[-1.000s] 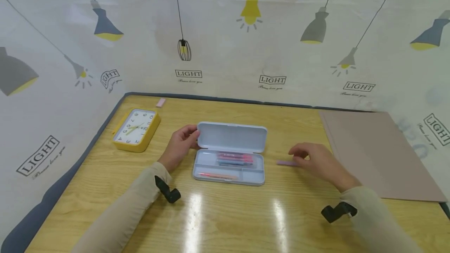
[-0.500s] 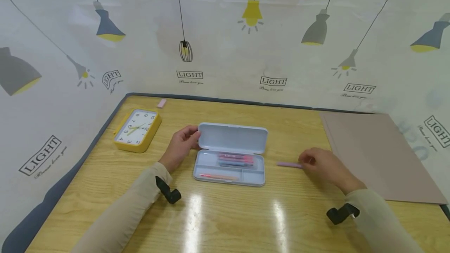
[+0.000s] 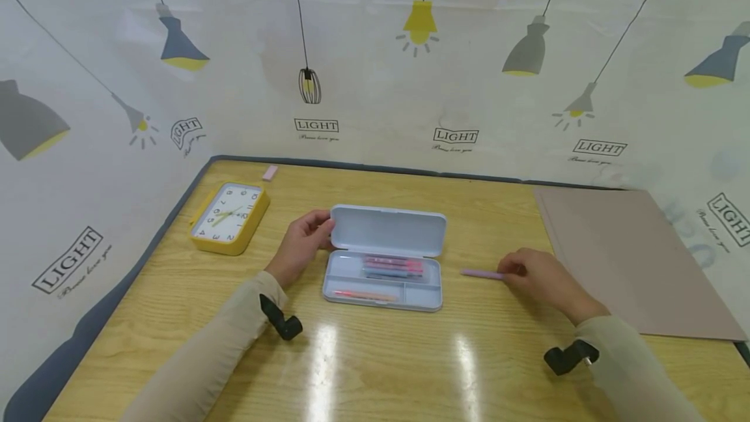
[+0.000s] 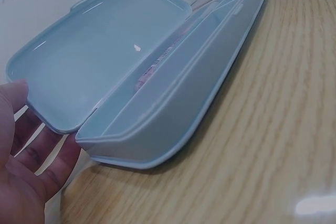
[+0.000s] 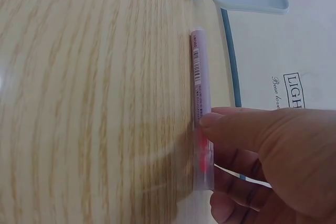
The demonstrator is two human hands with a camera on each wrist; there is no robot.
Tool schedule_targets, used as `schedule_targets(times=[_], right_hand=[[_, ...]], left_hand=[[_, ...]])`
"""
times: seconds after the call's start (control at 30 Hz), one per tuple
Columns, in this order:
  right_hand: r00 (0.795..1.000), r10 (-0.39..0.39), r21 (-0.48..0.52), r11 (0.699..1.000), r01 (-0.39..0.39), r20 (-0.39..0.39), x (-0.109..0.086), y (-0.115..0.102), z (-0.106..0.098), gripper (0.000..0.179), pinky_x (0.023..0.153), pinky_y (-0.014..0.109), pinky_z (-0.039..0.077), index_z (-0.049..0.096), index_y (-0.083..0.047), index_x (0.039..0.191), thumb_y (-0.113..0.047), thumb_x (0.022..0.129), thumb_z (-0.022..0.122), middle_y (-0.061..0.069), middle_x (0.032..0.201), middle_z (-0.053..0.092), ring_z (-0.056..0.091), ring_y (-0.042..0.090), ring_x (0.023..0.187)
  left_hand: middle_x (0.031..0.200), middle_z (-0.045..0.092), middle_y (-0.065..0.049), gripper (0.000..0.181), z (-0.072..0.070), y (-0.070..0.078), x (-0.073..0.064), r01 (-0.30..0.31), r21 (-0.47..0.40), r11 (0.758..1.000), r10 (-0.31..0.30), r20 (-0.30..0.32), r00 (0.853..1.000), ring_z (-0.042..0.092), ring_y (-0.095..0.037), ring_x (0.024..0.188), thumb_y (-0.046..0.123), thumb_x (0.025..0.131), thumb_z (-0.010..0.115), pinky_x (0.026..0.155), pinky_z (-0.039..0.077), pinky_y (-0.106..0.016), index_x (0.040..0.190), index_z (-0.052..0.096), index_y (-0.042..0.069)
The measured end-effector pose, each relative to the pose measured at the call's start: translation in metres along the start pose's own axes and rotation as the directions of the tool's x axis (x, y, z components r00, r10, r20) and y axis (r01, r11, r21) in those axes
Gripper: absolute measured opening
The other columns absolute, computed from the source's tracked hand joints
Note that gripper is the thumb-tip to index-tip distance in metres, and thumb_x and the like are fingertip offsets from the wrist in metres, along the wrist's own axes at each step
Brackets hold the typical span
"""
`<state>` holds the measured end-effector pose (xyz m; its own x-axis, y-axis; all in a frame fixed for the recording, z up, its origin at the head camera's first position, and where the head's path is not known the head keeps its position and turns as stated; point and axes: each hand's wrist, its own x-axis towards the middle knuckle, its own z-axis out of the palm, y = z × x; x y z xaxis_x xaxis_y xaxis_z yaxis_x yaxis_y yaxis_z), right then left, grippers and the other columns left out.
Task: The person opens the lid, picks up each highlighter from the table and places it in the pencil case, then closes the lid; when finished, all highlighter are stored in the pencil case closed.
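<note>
A light-blue pencil case (image 3: 382,305) lies with its lid (image 3: 388,232) raised, near the middle of the table. My left hand (image 3: 300,247) grips the lid's left edge, the thumb inside and the fingers behind it, as the left wrist view shows. Inside lie a clear pack of pens (image 3: 392,267) and, in the front compartment, a pinkish pencil-like stick (image 3: 364,295). To the right of the case, my right hand (image 3: 541,282) pinches a lilac pen (image 5: 201,72) by its pink, clear-capped end. The pen lies low along the tabletop, its other end towards the case.
At the left stands a yellow alarm clock (image 3: 230,219), tilted back, with a small pink eraser-like block (image 3: 270,173) behind it. A large brownish-pink board (image 3: 633,259) covers the table's right side. The lamp-print cloth (image 3: 375,83) rises behind the table.
My right hand has shifted slightly right along the pen, so more of the pen shows. My left hand and the pencil case stay put.
</note>
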<state>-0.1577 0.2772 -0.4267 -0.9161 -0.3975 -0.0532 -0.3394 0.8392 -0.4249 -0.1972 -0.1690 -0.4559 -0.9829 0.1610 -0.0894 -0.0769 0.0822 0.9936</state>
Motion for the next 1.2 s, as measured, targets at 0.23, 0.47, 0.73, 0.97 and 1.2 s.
schedule_targets(times=[0.23,0.47,0.73,0.97,1.2], right_hand=[[1.0,0.0,0.008,1.0,0.0,-0.018,-0.003,-0.001,-0.002,0.007,0.065,0.026,0.05,0.074,-0.013,0.095,-0.013,0.088,0.073,-0.005,0.083,0.067,0.058,0.008,0.074],[1.0,0.012,0.03,0.999,-0.011,-0.01,-0.005,-0.012,-0.007,0.008,0.062,0.024,0.046,0.073,-0.014,0.099,-0.015,0.091,0.07,-0.006,0.084,0.065,0.055,0.007,0.074],[0.996,-0.083,0.039,0.996,0.084,-0.02,0.0,-0.046,-0.011,0.007,0.061,0.021,0.046,0.072,-0.015,0.096,-0.012,0.09,0.071,-0.008,0.082,0.064,0.054,0.005,0.073],[0.991,-0.13,0.06,0.99,0.129,0.021,0.013,-0.076,-0.005,0.007,0.062,0.021,0.046,0.072,-0.016,0.096,-0.012,0.09,0.071,-0.008,0.083,0.063,0.053,0.005,0.074],[0.978,-0.203,0.104,0.975,0.197,0.048,0.032,-0.1,0.009,0.005,0.066,0.022,0.049,0.072,-0.014,0.095,-0.012,0.091,0.07,-0.007,0.083,0.063,0.054,0.006,0.076]], left_hand=[[0.124,0.062,-0.012,0.034,0.001,0.0,0.0,-0.003,0.004,1.0,0.003,-0.006,1.0,0.066,-0.021,0.098,0.031,0.102,0.056,0.084,0.061,-0.034,0.127,0.059,0.009],[0.124,0.062,-0.013,0.034,0.001,0.001,-0.001,-0.001,-0.001,1.0,0.001,-0.007,1.0,0.066,-0.021,0.098,0.03,0.102,0.055,0.085,0.061,-0.034,0.127,0.058,0.008],[0.125,0.061,-0.013,0.037,0.001,0.003,-0.001,0.002,0.013,1.0,-0.002,-0.002,1.0,0.066,-0.021,0.099,0.033,0.101,0.055,0.087,0.06,-0.037,0.129,0.058,0.008],[0.123,0.062,-0.013,0.035,0.001,0.002,-0.001,-0.005,0.008,1.0,0.005,-0.007,1.0,0.066,-0.019,0.097,0.031,0.102,0.055,0.085,0.06,-0.035,0.127,0.058,0.007],[0.121,0.062,-0.015,0.035,0.001,0.0,0.0,-0.021,-0.004,1.0,0.021,-0.007,1.0,0.067,-0.017,0.095,0.03,0.101,0.056,0.084,0.061,-0.034,0.126,0.059,0.005]])
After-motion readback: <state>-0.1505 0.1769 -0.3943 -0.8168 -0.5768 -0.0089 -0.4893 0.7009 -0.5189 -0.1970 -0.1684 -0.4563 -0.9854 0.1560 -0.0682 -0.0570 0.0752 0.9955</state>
